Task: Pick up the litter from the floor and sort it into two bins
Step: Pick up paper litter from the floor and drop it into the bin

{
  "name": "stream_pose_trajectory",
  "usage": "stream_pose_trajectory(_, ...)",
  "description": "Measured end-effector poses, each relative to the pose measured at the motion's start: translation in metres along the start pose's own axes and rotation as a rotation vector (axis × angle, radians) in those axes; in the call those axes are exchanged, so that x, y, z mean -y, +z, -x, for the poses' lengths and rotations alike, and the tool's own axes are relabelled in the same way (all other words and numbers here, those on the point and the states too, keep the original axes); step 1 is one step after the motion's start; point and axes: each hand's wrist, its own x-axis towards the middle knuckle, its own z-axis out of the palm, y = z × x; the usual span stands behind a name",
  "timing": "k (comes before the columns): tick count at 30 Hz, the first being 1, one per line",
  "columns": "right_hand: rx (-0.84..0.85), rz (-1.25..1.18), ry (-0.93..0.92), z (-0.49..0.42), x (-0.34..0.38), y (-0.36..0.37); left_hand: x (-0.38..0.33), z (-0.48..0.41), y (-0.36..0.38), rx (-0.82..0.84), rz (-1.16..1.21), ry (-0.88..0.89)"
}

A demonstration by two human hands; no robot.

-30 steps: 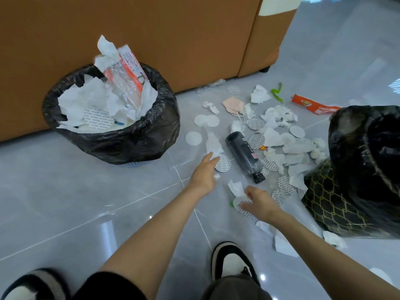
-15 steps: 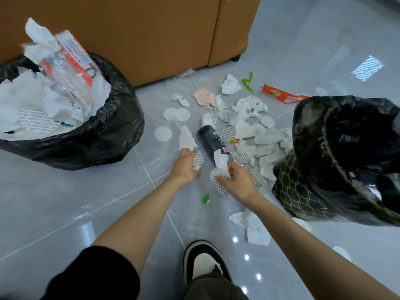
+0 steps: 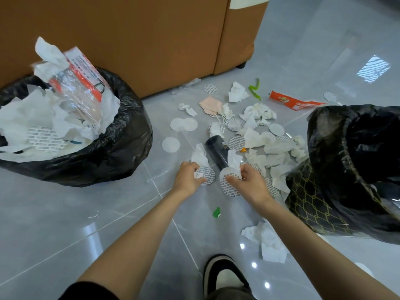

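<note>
Left bin (image 3: 129,131), 9 o'clock: black liner, heaped with paper and wrappers. Right bin (image 3: 346,169), 3 o'clock: black liner. Litter (image 3: 279,148) strewn over the floor (image 3: 65,213) between them, toward 1 o'clock. Black bottle (image 3: 215,150) lies just beyond the hands. Left hand (image 3: 188,176): grip pinches a printed disc (image 3: 206,173) plus a tissue scrap. Right hand (image 3: 249,182): grip grasps a second disc (image 3: 229,182) and tissue.

Glossy grey tile floor (image 3: 54,224), brown sofa (image 3: 140,40)

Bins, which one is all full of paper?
The bin on the left, by the brown furniture: white paper heaps over its rim. The right bin shows only its black liner.
</note>
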Motion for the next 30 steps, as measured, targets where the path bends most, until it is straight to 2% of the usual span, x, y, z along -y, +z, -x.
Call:
stream_pose_trajectory(3,-0.001,-0.135,0.004,0.000,0.010,0.005,0.001,0.004,-0.009,-0.055,0.091,0.019)
stream_pose_trajectory(9,-0.088,-0.172,-0.078,0.007,0.039,0.011,-0.019,0.026,-0.051,-0.199,0.392,-0.046)
stream_pose_trajectory(14,-0.086,-0.215,-0.224,0.020,0.092,0.014,-0.048,0.055,-0.112,-0.343,0.516,0.076)
stream_pose_trajectory(19,0.043,-0.322,-0.317,0.032,0.142,0.026,-0.065,0.086,-0.170,-0.477,0.474,0.170)
stream_pose_trajectory(25,0.228,-0.386,-0.348,0.044,0.200,0.076,-0.036,0.104,-0.239,-0.680,0.488,0.053)
stream_pose_trajectory(30,0.283,-0.332,-0.395,0.043,0.234,0.126,0.000,0.116,-0.274,-0.815,0.469,0.007)
